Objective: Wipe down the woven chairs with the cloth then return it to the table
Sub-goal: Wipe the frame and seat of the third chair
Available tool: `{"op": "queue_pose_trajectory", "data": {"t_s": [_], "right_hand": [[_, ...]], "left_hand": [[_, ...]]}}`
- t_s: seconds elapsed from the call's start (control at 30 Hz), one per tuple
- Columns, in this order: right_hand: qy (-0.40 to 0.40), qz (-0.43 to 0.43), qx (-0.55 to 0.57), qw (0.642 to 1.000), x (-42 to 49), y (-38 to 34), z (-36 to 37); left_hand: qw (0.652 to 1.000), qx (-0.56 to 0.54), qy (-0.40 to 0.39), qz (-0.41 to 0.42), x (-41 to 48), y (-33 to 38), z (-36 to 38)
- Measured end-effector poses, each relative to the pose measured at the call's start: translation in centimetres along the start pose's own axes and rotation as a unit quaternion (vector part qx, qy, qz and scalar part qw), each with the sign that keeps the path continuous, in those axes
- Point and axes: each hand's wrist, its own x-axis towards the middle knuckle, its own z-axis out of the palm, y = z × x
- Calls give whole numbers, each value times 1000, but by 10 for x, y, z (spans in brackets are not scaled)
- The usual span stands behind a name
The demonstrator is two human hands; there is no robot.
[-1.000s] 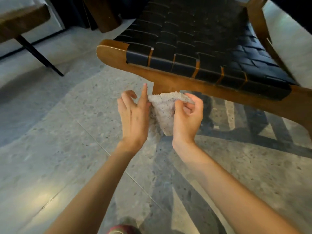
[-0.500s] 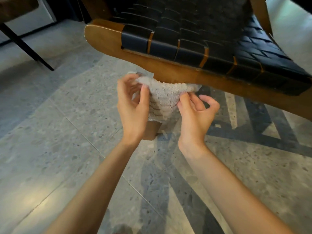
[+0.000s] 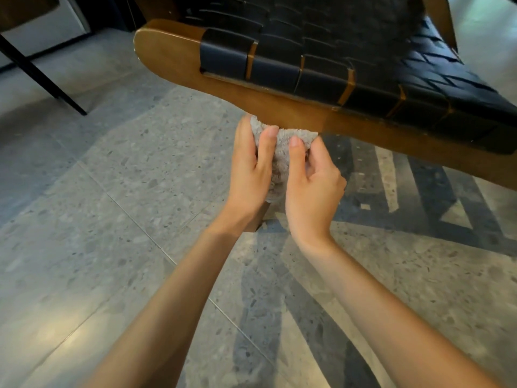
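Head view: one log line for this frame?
cloth: balled, just below chair rail | left hand: grips cloth | right hand: grips cloth | cloth-chair contact: cannot tell

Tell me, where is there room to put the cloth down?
The woven seat shows bare straps. Bare floor lies between the black leg and the left hand. It is crowded under the wooden rail, where the left hand and right hand bunch the cloth.
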Motion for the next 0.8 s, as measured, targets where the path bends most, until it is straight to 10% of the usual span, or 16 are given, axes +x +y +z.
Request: {"op": "queue_pose_trajectory", "data": {"t_s": [0.8], "right_hand": [[-408,207,-59,887,-60,136,29]], "left_hand": [[965,113,-98,-217,-78,-151,-35]]}}
